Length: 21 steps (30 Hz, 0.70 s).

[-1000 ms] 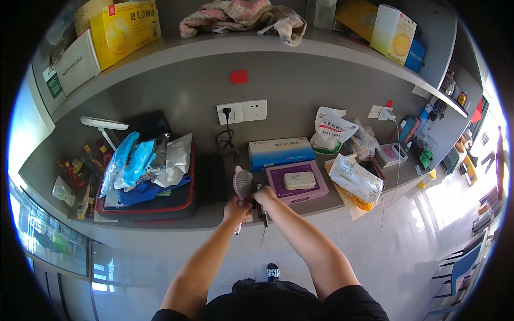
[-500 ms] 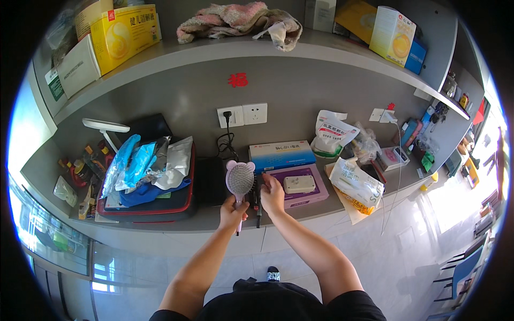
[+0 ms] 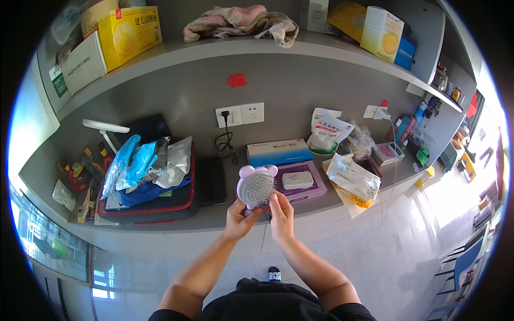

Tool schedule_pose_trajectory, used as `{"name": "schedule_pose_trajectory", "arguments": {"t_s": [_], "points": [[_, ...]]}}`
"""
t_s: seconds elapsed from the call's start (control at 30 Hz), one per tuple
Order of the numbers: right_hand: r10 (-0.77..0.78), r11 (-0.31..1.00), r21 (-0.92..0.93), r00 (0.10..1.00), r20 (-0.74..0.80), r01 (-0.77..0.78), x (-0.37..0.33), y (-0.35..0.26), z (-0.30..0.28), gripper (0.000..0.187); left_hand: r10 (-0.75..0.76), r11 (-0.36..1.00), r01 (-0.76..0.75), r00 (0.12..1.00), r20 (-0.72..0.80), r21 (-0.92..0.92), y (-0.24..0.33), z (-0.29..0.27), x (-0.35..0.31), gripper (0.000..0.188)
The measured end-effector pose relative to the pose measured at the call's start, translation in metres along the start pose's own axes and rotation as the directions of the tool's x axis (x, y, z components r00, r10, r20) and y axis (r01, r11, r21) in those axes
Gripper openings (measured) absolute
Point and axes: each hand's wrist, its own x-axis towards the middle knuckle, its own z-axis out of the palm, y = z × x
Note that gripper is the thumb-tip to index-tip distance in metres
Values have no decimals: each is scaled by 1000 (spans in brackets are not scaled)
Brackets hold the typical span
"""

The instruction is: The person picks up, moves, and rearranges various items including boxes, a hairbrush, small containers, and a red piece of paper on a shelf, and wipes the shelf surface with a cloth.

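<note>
Both hands are up over the counter [image 3: 225, 216] edge: the left hand [image 3: 239, 218] is clamped on the handle of the lilac hairbrush [image 3: 256, 187], head pointing away, bristles facing the person. The right hand [image 3: 280, 213] (fingers pinched at the bristles' lower right edge) sits just beside it, equally near.

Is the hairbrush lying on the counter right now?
No, the lilac hairbrush is lifted off the counter, gripped by the left hand while the right hand touches its bristles.
</note>
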Motion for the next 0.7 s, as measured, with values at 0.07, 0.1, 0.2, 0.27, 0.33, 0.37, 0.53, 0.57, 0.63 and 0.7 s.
{"name": "schedule_pose_trajectory", "arguments": {"t_s": [0.07,0.1,0.2,0.27,0.33,0.37,0.53,0.57,0.63,0.7], "points": [[20,998,-57,997,-74,-24,-9,6,-5,33,342,885,-324,940,6,335,-15,3,7,20],[39,997,-60,998,-54,-42,-15,12,-11,34,335,881,-315,942,5,354,-10,9,6,19],[100,995,4,995,26,-100,-32,16,-22,34,289,894,-272,957,6,357,8,23,3,17],[-114,988,-115,991,-63,107,-36,6,-21,39,215,937,-212,976,18,277,2,26,-3,15],[-267,939,-252,957,-112,232,-37,-11,-21,55,24,990,-29,999,42,138,-7,25,-12,13],[-395,869,-351,916,-64,350,-35,-23,-21,56,-72,995,68,995,65,69,-11,25,-14,13],[-587,376,-587,675,448,717,-21,-53,-45,41,-270,926,298,952,145,-233,2,39,-18,9],[-584,337,-538,619,524,773,-20,-49,-52,36,-333,871,375,926,180,-318,7,40,-17,9],[-655,340,-643,664,362,686,-23,-69,-32,22,-336,854,403,910,243,-329,9,37,-15,11],[-597,176,-663,615,515,727,-12,-81,-27,21,-343,840,427,896,282,-336,11,38,-15,13]]}}
